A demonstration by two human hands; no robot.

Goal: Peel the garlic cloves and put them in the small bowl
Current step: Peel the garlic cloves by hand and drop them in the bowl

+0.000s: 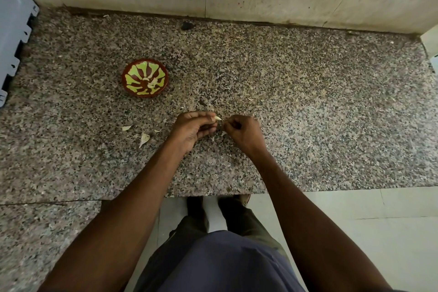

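Fingers [208, 117] on garlic clove [217, 118], above granite counter [308, 114]

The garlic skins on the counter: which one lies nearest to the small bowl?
The leftmost skin, pale and curved; the larger skin lies nearer the counter's front edge.

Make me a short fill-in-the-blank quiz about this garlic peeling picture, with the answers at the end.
1. The left hand holds a garlic ____.
2. The small bowl sits on the ____ side of the countertop.
3. Loose garlic skins lie on the ____.
4. The right hand picks at the clove's ____.

Answers: clove; left; countertop; tip
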